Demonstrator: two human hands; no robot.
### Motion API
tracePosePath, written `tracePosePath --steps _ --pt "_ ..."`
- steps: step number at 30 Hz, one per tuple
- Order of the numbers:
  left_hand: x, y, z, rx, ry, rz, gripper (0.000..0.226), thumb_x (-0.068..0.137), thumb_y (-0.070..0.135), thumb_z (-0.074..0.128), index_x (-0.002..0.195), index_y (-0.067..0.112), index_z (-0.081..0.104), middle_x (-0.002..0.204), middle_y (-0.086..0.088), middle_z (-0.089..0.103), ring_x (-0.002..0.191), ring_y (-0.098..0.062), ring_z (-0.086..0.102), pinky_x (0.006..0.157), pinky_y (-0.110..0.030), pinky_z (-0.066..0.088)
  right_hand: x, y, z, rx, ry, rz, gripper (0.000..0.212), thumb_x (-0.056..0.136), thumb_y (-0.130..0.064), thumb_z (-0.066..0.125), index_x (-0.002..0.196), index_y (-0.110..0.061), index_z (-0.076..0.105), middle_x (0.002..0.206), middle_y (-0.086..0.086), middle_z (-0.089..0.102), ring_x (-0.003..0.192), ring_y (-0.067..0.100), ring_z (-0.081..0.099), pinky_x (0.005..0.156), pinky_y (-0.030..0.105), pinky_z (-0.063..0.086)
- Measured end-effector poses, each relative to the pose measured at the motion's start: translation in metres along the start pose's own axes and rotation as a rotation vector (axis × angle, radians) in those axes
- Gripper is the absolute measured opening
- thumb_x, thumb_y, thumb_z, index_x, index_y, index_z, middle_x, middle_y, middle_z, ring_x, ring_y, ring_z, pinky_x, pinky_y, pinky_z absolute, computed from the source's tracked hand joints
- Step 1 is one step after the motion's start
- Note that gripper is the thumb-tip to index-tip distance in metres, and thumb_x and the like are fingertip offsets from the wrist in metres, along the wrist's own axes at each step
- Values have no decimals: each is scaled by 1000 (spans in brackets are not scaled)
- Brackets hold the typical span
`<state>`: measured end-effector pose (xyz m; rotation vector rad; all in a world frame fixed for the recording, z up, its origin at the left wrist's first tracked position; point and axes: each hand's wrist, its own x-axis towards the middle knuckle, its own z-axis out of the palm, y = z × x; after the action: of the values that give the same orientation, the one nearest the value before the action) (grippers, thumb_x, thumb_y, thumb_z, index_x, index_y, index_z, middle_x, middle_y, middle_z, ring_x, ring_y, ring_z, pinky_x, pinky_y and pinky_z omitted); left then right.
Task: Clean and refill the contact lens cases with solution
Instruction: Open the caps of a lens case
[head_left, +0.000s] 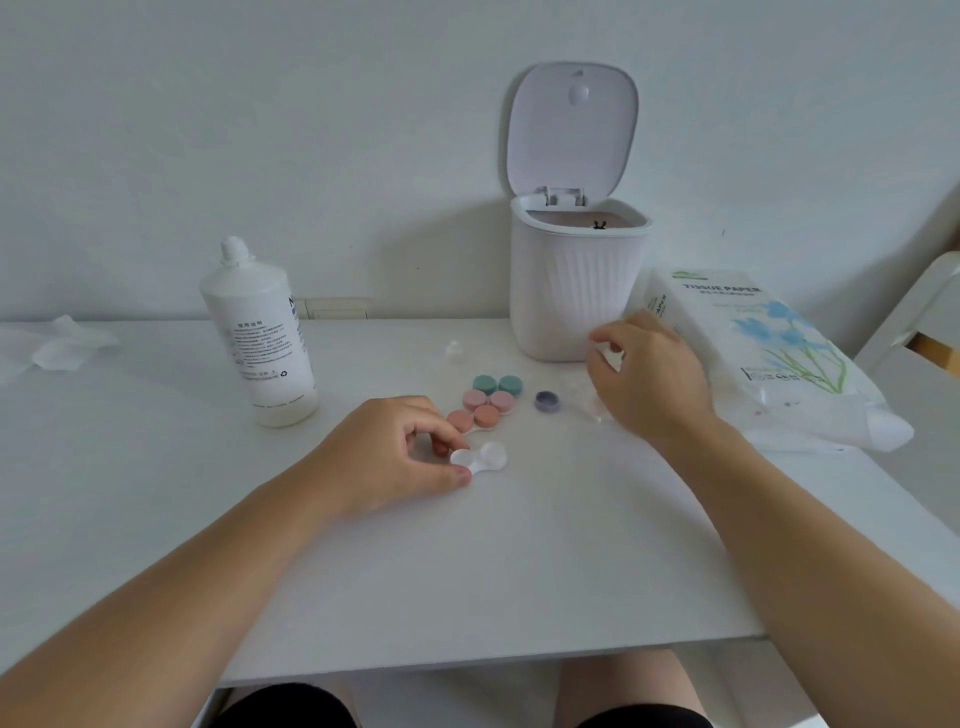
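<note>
An uncapped white lens case (485, 457) lies on the table's middle, and my left hand (395, 452) pinches its left cup between thumb and fingers. Just behind it sit three capped cases: green (497, 384), pink (488, 400) and salmon (474, 418). A loose purple cap (546, 401) lies to their right, beside something clear (584, 397). My right hand (649, 374) hovers near the bin with fingers curled round a small white piece (607, 357); I cannot tell what it is. The white solution bottle (260, 332) stands upright at the left.
A white ribbed bin (571, 291) with its lid up stands at the back. A tissue paper pack (753, 338) lies on the right. A crumpled tissue (52, 348) sits at the far left, and a small clear cap (453, 347) lies left of the bin. A chair (914, 322) stands beyond the table's right edge.
</note>
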<state>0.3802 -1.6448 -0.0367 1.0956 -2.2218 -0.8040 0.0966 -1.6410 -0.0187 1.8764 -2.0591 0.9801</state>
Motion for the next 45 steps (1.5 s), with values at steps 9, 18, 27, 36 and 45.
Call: tracePosePath --steps 9,18,27,36,45 --pt "2 -6 0 -46 47 -22 19 73 29 88 81 42 77 82 19 64 56 -4 40 56 -14 33 -12 1 -3 -325 -337 113 23 95 -29 50 84 -12 59 95 6 49 101 32 58 70 31 38" --pt "5 3 -12 -108 76 -88 14 75 35 87 86 39 78 64 16 56 55 -7 38 51 -13 31 -24 6 3 -182 -252 74 27 100 -22 47 96 -10 70 104 7 60 104 29 52 76 36 44" --pt "27 29 -46 -170 115 -106 20 70 41 81 88 34 78 81 7 75 59 -8 59 58 -20 46 -26 9 4 -52 -251 118 24 100 -23 47 98 -12 68 105 4 59 102 25 49 83 37 46" --pt "72 63 -74 -212 222 -75 6 82 25 81 85 31 81 65 10 69 53 -5 53 49 -10 40 -26 9 8 -26 -243 134 23 99 -24 46 89 -16 66 97 0 55 98 24 48 77 35 45" --pt "150 87 -88 -253 344 -111 10 77 26 82 87 23 81 94 -16 75 57 -8 55 51 -22 40 -26 12 9 13 -226 133 23 99 -25 46 95 -18 67 100 -4 56 101 20 47 81 32 45"
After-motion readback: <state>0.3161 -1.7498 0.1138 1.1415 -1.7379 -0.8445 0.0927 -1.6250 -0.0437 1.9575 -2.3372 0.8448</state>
